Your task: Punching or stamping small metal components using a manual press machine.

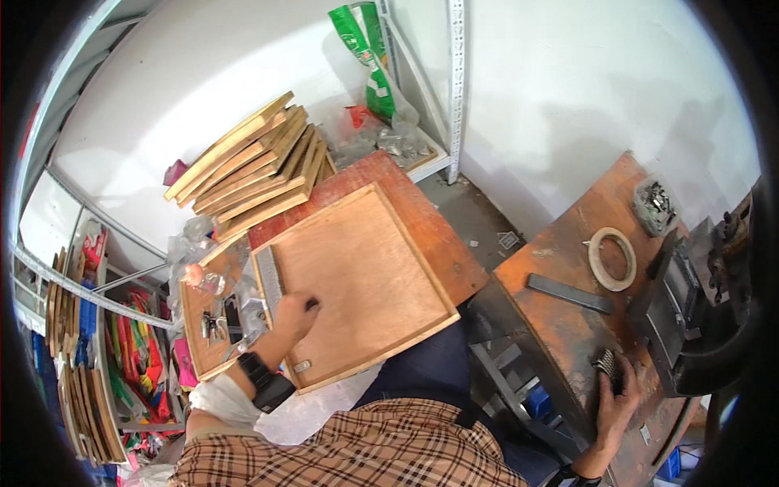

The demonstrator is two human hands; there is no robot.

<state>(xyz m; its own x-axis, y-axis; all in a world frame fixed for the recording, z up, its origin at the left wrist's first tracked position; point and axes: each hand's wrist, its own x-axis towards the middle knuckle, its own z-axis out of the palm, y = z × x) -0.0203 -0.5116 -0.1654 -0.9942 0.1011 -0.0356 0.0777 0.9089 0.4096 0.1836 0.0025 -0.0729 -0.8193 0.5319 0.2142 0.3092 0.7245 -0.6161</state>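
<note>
My left hand is over a shallow wooden tray with a thin raised rim, its fingers closed round a small dark piece whose kind I cannot make out. Along the tray's left side lies a row of small grey metal parts, and a small light metal piece sits near its lower left corner. At the right, my right hand grips a small dark block with rows of light dots on the worn bench. The fingers partly hide this block.
On the worn bench are a roll of tape, a dark flat bar, a plastic tub of metal parts and a black machine. Wooden trays are stacked behind a red board. Another tray holds loose hardware.
</note>
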